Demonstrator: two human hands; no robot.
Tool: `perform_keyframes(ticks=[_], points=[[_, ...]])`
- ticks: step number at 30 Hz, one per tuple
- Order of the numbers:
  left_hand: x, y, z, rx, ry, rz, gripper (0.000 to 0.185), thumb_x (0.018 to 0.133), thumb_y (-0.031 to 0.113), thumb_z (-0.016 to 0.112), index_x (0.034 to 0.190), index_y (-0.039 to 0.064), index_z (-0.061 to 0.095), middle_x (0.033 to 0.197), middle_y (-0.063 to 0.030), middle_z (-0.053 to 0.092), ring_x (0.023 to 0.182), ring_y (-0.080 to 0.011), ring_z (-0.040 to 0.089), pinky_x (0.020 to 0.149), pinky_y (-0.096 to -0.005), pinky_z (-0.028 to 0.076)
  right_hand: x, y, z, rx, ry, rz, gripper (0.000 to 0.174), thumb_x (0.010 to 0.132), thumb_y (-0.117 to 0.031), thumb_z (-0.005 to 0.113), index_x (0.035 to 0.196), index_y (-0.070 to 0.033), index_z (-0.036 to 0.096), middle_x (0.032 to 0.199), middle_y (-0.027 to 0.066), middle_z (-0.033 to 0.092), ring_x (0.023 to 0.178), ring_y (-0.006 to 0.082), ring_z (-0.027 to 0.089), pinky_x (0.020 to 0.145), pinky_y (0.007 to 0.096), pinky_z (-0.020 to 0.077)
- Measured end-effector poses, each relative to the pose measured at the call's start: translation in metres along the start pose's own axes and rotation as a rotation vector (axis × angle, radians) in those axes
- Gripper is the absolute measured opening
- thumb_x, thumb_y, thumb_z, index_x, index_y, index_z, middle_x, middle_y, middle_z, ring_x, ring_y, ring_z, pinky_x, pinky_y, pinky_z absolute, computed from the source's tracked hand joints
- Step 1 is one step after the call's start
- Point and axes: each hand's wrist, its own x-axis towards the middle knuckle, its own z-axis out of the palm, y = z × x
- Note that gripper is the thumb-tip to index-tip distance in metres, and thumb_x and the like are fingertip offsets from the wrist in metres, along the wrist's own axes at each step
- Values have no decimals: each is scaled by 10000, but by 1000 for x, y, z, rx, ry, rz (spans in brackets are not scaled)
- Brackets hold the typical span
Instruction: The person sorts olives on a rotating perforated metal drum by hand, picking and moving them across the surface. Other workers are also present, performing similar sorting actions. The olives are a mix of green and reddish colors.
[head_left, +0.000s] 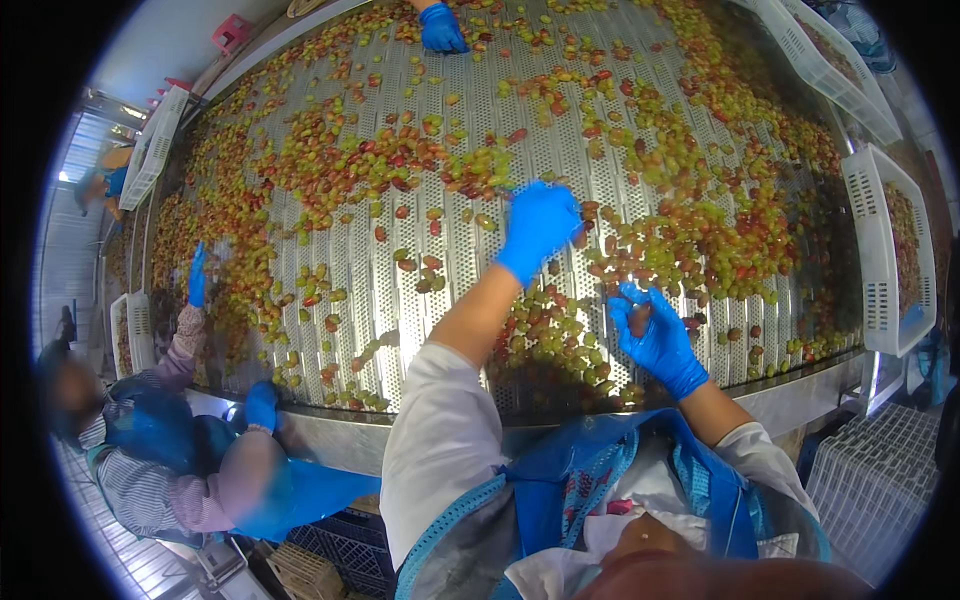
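Observation:
Small oval red and green fruits (551, 330) lie scattered in wet-looking clusters over a perforated metal sorting bed (360, 247). My left hand (541, 229), in a blue glove, reaches out over the middle of the bed. Its fingers curl down at the edge of a cluster, and the back of the hand hides whatever is under them. Closer to my body, my right hand (658, 341), also blue-gloved, is turned with thumb and fingers curled around a brownish-red fruit (640, 321). More fruits lie just beyond its fingertips.
Across the bed is another person's gloved hand (442, 30). A co-worker (150, 442) at my left reaches over the fruit. White plastic crates holding fruit stand along the right edge (870, 247) and left edge (155, 150). The bed's metal rim (337, 442) runs before my apron.

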Motion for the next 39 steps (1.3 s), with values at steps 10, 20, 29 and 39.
perform_keyframes(ticks=[10, 20, 29, 39], points=[[-40, -71, -11, -248, 622, -301, 342, 931, 203, 676, 1244, 65, 687, 1036, -182, 714, 945, -329, 688, 824, -430, 551, 5, 34, -10, 136, -114, 280, 216, 998, -268, 615, 1114, -86, 622, 971, 69, 612, 674, 123, 492, 523, 235, 403], [-18, -69, -7, -412, 209, -154, 286, 901, 196, 709, 1170, 103, 730, 1074, -126, 733, 939, -279, 707, 786, -425, 570, 19, 52, 27, -286, 114, 111, 413, 1036, -302, 576, 1368, -56, 559, 938, 24, 605, 677, 89, 522, 503, 198, 424], [-173, 29, -9, -1425, -132, -325, 367, 900, 142, 722, 1247, 30, 682, 1173, -100, 684, 1055, -161, 647, 840, -302, 558, 18, 95, 32, -651, 52, 68, 338, 1025, -351, 568, 1207, -71, 617, 965, 53, 654, 761, 128, 610, 598, 240, 494], [-174, -104, -29, -277, 422, -87, 484, 876, 135, 728, 1348, 112, 624, 1333, -132, 625, 1157, -340, 628, 1010, -463, 506, 1, 112, 34, -832, 155, -62, 266, 988, -251, 556, 988, -12, 674, 816, 54, 658, 617, 104, 508, 552, 250, 405]])
